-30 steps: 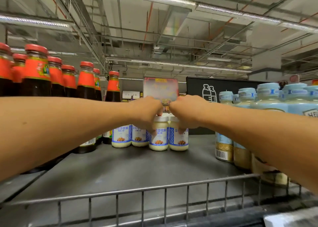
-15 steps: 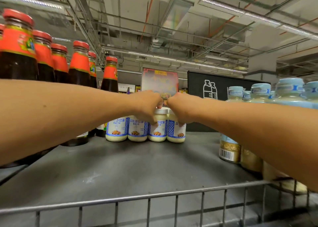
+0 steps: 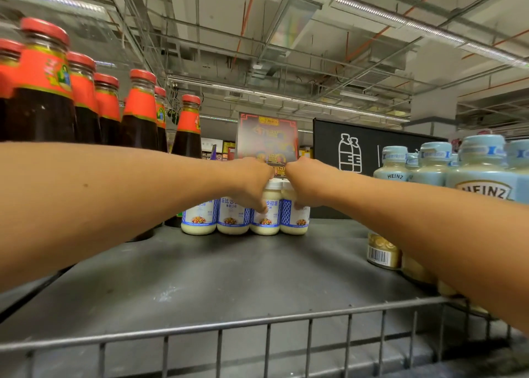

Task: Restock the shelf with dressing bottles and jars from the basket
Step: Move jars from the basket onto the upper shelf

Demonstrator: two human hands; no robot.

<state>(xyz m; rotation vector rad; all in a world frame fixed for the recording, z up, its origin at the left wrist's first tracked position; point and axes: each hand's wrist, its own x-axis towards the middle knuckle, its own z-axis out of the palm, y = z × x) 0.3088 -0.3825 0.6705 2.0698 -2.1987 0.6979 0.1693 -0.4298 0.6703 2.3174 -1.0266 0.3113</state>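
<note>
- I see both bare arms stretched out over the grey metal shelf [image 3: 229,286], reaching to its far edge.
- A row of four small creamy-white dressing jars with blue-and-white labels [image 3: 199,220] stands along that far edge, side by side and touching.
- My left hand [image 3: 252,183] is closed over the third jar from the left [image 3: 266,220], fingers wrapped down its front with a fingertip on the label.
- My right hand [image 3: 303,183] is closed over the rightmost jar [image 3: 294,220], knuckles curled over its lid and shoulder.
- Both held jars stand upright with their bases on the shelf.
- Along the left edge stands a crowd of tall dark sauce bottles with red caps and orange neck labels [image 3: 140,114].
- Along the right edge stand pale blue capped Heinz bottles [image 3: 483,174], partly hidden by my right forearm.
- A grey wire rail [image 3: 217,329] runs along the near edge.
- Behind the jars stands a red-bordered promotional card [image 3: 267,137], and to its right a black sign with white bottle outlines [image 3: 349,154].
</note>
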